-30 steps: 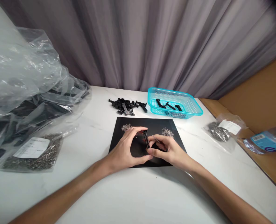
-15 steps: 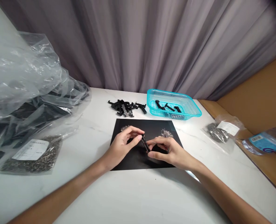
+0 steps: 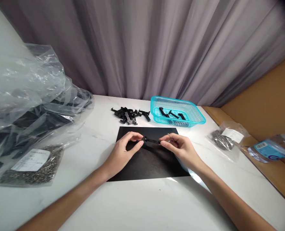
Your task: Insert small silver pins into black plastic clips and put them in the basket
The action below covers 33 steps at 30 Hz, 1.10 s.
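A slim black plastic part (image 3: 152,141) is held roughly level above a black mat (image 3: 142,166). My left hand (image 3: 126,149) pinches its left end between thumb and fingertips. The right end is between the thumb and fingers of my right hand (image 3: 178,144). A small thin metal piece (image 3: 170,137) shows at the fingers of my right hand. Both hands hide parts of the mat's back area.
Behind the mat lie a pile of black parts (image 3: 126,115) and a blue basket (image 3: 191,121) with several black parts. Bags of small metal pieces (image 3: 42,170) flank the mat, with a plastic bottle (image 3: 272,147) at right.
The black part has turned from steeply slanted to nearly level. My right hand has shifted up and right, and its fingers have moved to the part's right end. The view has tilted slightly.
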Each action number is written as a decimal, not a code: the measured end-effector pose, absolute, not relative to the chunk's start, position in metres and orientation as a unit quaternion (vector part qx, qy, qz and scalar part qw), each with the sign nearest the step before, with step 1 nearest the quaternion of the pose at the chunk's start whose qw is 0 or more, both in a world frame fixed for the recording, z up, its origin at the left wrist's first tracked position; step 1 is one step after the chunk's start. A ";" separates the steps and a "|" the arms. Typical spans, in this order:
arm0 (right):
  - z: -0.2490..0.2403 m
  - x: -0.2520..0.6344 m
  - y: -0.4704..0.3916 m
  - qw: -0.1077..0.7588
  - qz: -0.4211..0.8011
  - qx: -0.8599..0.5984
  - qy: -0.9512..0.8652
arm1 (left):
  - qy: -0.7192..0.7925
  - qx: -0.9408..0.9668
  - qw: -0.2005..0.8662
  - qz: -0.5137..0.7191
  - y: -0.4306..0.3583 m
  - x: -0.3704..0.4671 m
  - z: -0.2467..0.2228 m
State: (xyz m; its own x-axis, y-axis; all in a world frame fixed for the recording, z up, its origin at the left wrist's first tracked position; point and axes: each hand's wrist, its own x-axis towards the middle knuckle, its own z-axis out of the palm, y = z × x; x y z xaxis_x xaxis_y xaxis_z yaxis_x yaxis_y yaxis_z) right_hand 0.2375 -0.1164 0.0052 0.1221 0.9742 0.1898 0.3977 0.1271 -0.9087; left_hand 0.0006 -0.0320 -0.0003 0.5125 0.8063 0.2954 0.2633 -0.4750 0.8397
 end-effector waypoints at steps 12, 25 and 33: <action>-0.024 0.333 -0.072 0.476 -0.167 -0.664 -0.552 | 0.377 0.859 0.143 0.316 -0.015 -0.010 -0.001; -0.009 0.221 -0.106 0.342 0.018 -0.546 -0.764 | 0.402 0.849 0.099 0.329 0.009 -0.016 -0.009; -0.015 0.183 -0.115 0.211 0.010 -0.510 -0.834 | 0.426 0.857 0.026 0.290 0.041 -0.021 -0.001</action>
